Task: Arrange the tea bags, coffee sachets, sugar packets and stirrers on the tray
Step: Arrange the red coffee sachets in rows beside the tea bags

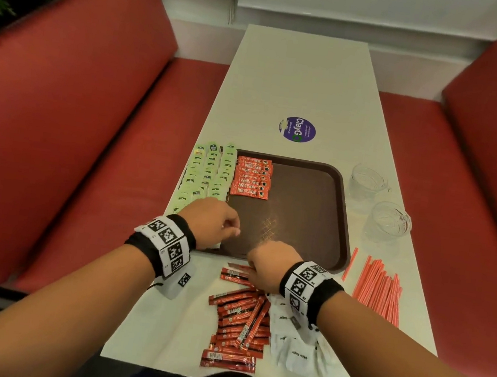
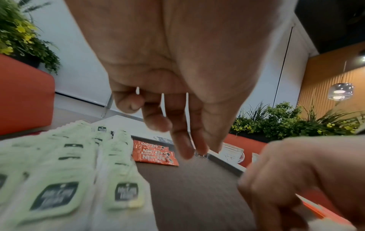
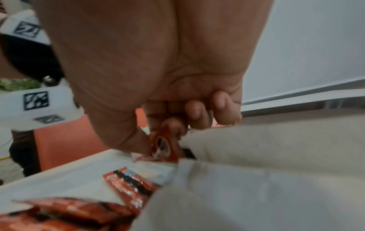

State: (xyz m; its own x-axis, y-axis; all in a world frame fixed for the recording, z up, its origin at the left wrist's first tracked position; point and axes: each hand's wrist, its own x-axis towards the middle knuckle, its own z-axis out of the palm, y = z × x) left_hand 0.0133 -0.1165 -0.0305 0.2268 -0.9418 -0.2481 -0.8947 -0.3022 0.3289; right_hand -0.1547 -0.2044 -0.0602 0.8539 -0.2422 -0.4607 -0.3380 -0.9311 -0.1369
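Hands first, from the left: the left hand [image 1: 210, 219] hangs over the near left part of the tray [image 1: 341, 199], fingers loosely bent and pinching nothing, just beside the rows of green tea bags [image 1: 208, 172] that lie along the tray's left edge. Next to them a stack of red coffee sachets [image 1: 252, 177] sits overlapped in the tray's far left area.

Right of that, the right hand [image 1: 269, 264] is at the tray's near rim, thumb and fingers pinching one coffee sachet [image 3: 165, 144] at its end; the wrist view is blurred, so whether a second sachet is caught underneath is hard to say. Loose coffee sachets [image 1: 238, 322] lie heaped on the table [image 1: 301, 79] below it, white sugar packets [image 1: 299, 348] beside them, and red stirrers [image 1: 380, 287] further right, all off the tray.

To do this step well, I would lift only one sachet, turn it label up to match the stack, and lay it overlapping the nearest one, edges square. The idle left hand could steady the stack so it does not slide.
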